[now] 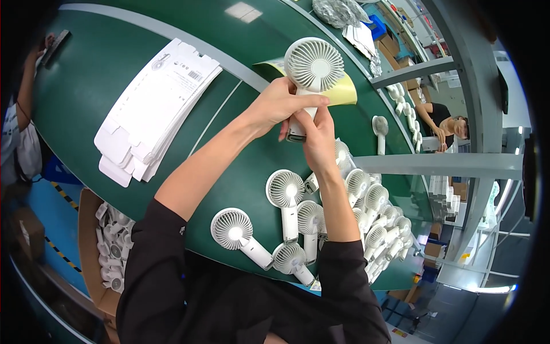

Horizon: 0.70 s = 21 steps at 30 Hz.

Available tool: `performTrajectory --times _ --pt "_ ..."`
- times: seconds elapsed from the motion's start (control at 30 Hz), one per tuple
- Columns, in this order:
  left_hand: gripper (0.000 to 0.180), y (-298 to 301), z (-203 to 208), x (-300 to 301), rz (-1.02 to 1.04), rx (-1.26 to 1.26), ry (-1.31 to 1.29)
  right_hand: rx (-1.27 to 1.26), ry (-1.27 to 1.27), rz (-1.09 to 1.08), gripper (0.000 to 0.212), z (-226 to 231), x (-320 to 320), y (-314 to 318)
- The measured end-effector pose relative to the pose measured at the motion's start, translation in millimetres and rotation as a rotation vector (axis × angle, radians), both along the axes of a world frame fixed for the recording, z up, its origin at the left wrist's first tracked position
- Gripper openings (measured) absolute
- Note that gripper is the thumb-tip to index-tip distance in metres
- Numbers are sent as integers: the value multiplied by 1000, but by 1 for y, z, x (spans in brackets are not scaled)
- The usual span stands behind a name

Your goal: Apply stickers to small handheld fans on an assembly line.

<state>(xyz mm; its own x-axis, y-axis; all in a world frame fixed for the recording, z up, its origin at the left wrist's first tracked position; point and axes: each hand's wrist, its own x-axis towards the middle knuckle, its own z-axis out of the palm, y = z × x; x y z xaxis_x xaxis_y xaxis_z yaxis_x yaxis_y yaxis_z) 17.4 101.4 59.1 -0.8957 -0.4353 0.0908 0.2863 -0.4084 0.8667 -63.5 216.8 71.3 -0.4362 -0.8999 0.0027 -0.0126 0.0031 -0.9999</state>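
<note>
A white handheld fan (pixel 314 66) with a round grille is held up over the green worktable (pixel 240 166), its head pointing away from me. My left hand (pixel 281 106) is wrapped round the upper handle, thumb across the front. My right hand (pixel 317 135) grips the handle lower down, near its dark-marked base. Behind the fan head lies a yellow sheet (pixel 344 92), partly hidden by the fan. Nearer to me, several loose fans lie on the table, among them one fan (pixel 231 229) at the front left and another fan (pixel 285 189) beside my right forearm.
A stack of flat white cartons (pixel 154 109) lies on the left. More fans are heaped (pixel 381 229) at the right. A cardboard box of fan parts (pixel 94 246) stands below the table's left edge. A grey metal frame (pixel 435 162) crosses the right side; two other people are nearby.
</note>
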Motion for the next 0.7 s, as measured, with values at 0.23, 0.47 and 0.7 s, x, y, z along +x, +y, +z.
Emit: performTrajectory --times 0.23,0.47,0.7 --pt "41 4 1 -2 72 58 -19 -2 39 -55 27 -9 6 -1" --pt "50 -9 -7 2 -48 -1 28 -54 67 -76 28 -4 15 -8" --pt "50 -10 2 6 -58 24 59 -69 10 -137 31 -2 13 -5"
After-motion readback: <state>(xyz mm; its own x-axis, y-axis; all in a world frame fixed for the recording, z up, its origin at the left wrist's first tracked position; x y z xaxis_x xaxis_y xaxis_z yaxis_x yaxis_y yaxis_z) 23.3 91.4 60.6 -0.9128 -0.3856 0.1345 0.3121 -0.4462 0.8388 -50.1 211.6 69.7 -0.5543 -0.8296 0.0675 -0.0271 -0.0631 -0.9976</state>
